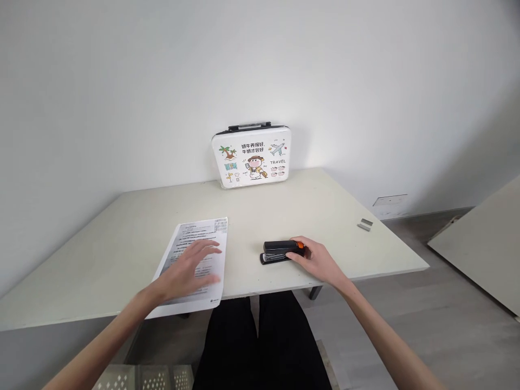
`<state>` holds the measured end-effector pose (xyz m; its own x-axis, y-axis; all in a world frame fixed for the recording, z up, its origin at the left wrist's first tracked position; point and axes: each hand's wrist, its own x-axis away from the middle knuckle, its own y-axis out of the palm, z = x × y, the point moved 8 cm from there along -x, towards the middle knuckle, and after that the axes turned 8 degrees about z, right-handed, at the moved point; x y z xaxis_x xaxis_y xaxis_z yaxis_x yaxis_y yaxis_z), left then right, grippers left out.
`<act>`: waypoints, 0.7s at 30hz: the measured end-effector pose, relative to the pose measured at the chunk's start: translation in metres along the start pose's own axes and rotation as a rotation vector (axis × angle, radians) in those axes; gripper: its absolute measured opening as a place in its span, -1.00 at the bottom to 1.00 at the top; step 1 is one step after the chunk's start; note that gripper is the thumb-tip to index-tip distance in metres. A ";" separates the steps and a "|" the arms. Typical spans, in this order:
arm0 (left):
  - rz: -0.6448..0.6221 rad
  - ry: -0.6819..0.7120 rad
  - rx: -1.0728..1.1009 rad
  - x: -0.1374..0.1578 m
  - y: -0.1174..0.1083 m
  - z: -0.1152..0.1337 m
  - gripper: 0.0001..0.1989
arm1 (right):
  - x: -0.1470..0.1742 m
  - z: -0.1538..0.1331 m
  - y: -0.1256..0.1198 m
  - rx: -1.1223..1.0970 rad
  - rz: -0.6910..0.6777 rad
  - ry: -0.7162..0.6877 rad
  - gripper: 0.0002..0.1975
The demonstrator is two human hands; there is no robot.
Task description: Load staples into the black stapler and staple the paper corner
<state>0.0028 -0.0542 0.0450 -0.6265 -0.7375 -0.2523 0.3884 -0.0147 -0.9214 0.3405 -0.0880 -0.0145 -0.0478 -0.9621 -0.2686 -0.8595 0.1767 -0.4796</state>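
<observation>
A black stapler (274, 250) with an orange part at its rear lies on the table, its front pointing left. My right hand (314, 257) grips its rear end, thumb on the near side and fingers on the far side. To the left, printed paper (215, 271) lies at the table's front edge, its lower part sticking out past the edge. Over this paper is my left hand (189, 273), fingers apart and holding nothing. Whether it touches the paper I cannot tell. Two small strips of staples (365, 223) lie near the table's right edge.
A white cartoon-printed case (254, 157) with a black handle stands at the back of the table (142, 216), against the wall. On the wall to the right is a socket plate (390, 200). Below the table at left are perforated crates (154, 377).
</observation>
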 end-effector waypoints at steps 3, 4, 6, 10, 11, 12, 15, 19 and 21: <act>-0.132 -0.003 -0.112 0.057 0.006 0.002 0.06 | 0.001 0.003 0.001 0.011 0.002 -0.001 -0.62; -0.147 -0.002 -0.135 0.071 0.010 0.004 0.08 | 0.002 0.004 0.001 0.016 0.002 -0.001 -0.62; -0.138 0.007 -0.154 0.088 0.018 0.011 -0.11 | 0.003 0.004 0.002 0.024 -0.001 -0.002 -0.63; -0.056 0.005 -0.108 0.089 0.029 0.037 -0.37 | 0.003 0.002 0.003 0.033 0.001 -0.005 -0.63; -0.044 -0.001 -0.082 0.087 0.031 0.045 -0.37 | 0.003 0.001 0.003 0.036 0.003 -0.005 -0.63; -0.038 -0.005 -0.055 0.084 0.032 0.053 -0.37 | 0.003 0.000 0.003 0.038 0.004 -0.004 -0.62; -0.050 0.005 0.011 0.078 0.038 0.077 -0.35 | 0.003 0.001 0.003 0.041 0.005 0.001 -0.62; -0.103 0.047 0.053 0.081 0.050 0.100 -0.30 | 0.004 0.004 0.004 0.042 0.000 -0.001 -0.60; -0.107 0.053 0.072 0.085 0.054 0.109 -0.26 | 0.003 0.005 0.005 0.051 0.004 -0.003 -0.60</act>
<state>0.0444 -0.1908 0.0056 -0.7010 -0.6925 -0.1704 0.3632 -0.1411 -0.9210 0.3389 -0.0894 -0.0223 -0.0500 -0.9607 -0.2732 -0.8322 0.1913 -0.5204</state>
